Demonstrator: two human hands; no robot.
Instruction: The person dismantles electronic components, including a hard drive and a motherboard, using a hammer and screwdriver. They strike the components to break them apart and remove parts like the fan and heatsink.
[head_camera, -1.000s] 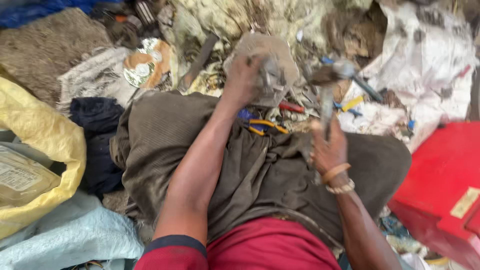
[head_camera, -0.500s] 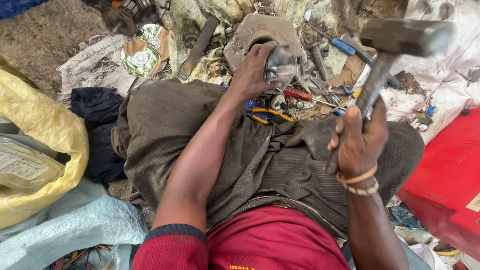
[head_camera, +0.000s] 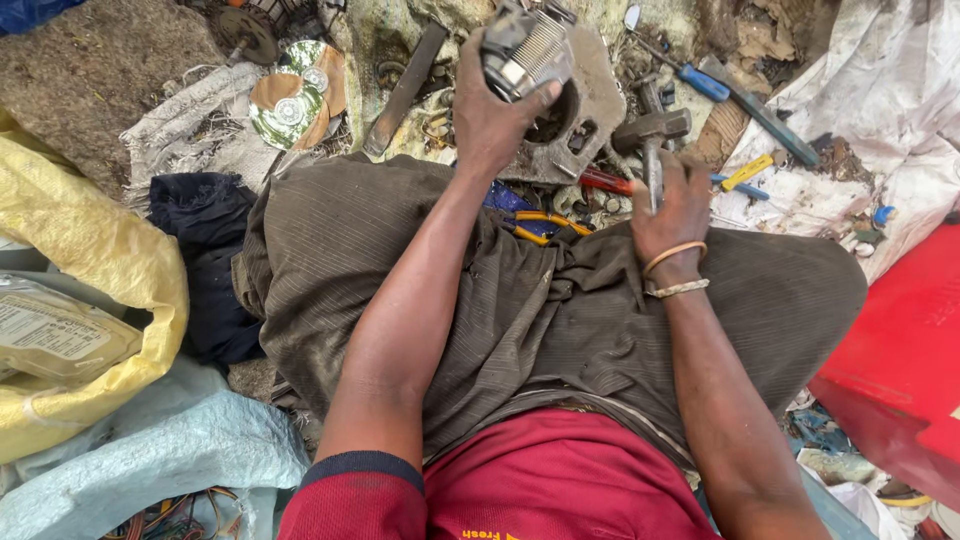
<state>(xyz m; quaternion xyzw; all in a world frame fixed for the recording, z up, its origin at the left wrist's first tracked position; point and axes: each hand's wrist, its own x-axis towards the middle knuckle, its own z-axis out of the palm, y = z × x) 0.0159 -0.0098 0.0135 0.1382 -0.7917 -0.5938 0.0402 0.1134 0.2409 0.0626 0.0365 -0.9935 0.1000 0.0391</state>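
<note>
My left hand (head_camera: 492, 112) grips a small grey metal motor part (head_camera: 527, 48) with a ribbed middle, held up above a flat, holed metal block (head_camera: 590, 110) on the ground. My right hand (head_camera: 677, 208) holds a hammer (head_camera: 652, 135) by its handle, the dark head lowered just right of the block. I sit cross-legged in brown trousers, both arms reaching forward over my lap. Yellow-handled pliers (head_camera: 545, 225) and a red-handled tool (head_camera: 605, 182) lie between my knees.
Scrap litters the ground ahead: shiny discs (head_camera: 285, 105), a flat metal bar (head_camera: 405, 88), a blue-handled screwdriver (head_camera: 705, 82), a yellow-handled tool (head_camera: 748, 172). A yellow sack (head_camera: 90, 280) lies left, a dark cloth (head_camera: 205, 260) beside it, a red container (head_camera: 900, 370) right, white sheeting (head_camera: 880, 120) far right.
The hammer, raised high half a second ago, has come down beside the metal block. My left hand has lifted the motor part upward off the block.
</note>
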